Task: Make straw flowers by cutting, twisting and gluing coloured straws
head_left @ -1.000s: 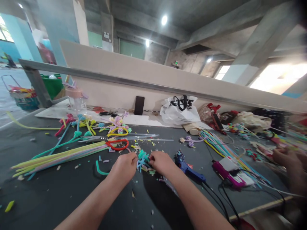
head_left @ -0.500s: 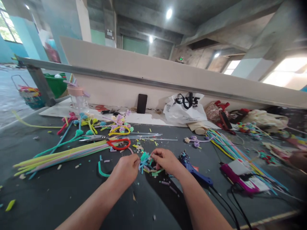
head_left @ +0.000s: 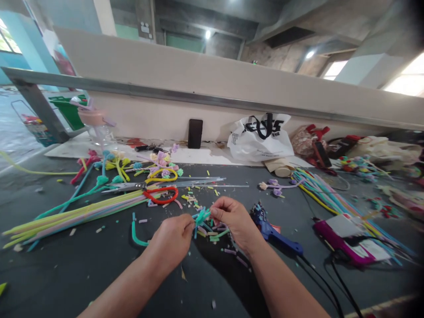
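Over the middle of the dark table, a small teal and blue pipe-cleaner piece [head_left: 202, 217] is held between both hands. My left hand [head_left: 175, 236] pinches its left side, fingers closed. From the right, my right hand [head_left: 232, 221] has thumb and index finger pinched at the piece's other side. Short cut bits of pipe cleaner [head_left: 218, 234] lie beneath. A bent teal pipe cleaner [head_left: 135, 234] rests left of my left hand. Scissors [head_left: 162, 194] with red and yellow handles lie beyond. Right of my right hand is a blue glue gun [head_left: 276, 236] with a black cord.
Bundled long pipe cleaners lie at the left [head_left: 76, 216] and right [head_left: 326, 198]. Toward the back stand a lidded clear cup [head_left: 99, 130], a black phone [head_left: 195, 134] and a white bag [head_left: 261, 143]. A magenta and white device [head_left: 347, 240] with cords sits at the right.
The view has tilted down and shifted slightly. Both hands still hold the teal piece, which has turned a little; my right hand's fingers have moved slightly on it.
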`<state>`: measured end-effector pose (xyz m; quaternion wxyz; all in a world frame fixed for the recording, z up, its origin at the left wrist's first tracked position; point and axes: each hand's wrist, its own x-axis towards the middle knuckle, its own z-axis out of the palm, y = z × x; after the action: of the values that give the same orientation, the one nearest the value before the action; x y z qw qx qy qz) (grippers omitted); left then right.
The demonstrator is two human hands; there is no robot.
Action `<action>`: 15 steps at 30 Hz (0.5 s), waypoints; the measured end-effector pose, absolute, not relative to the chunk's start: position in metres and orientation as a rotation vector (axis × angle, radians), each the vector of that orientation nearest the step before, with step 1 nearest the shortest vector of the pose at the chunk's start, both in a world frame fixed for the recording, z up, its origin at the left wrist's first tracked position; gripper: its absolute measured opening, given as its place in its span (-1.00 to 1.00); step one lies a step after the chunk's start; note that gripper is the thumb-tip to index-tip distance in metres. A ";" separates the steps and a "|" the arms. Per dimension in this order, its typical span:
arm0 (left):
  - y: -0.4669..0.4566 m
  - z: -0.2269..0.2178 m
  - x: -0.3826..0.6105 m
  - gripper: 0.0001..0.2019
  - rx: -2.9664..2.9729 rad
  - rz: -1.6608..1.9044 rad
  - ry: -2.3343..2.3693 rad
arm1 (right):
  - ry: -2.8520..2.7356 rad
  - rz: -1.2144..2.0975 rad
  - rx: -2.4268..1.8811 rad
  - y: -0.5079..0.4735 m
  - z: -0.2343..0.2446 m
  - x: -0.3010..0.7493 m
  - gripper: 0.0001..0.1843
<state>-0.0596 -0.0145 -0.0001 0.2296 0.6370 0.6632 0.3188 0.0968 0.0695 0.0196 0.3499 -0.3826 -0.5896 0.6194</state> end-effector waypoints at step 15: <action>-0.017 0.007 -0.057 -0.76 1.798 0.839 1.869 | -1.861 1.218 -1.056 0.068 0.009 0.090 -0.88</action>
<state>-0.0573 -0.0171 0.0072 0.2065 0.6454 0.6710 0.3011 0.0895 0.0684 0.0091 0.3331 -0.4045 -0.7127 0.4664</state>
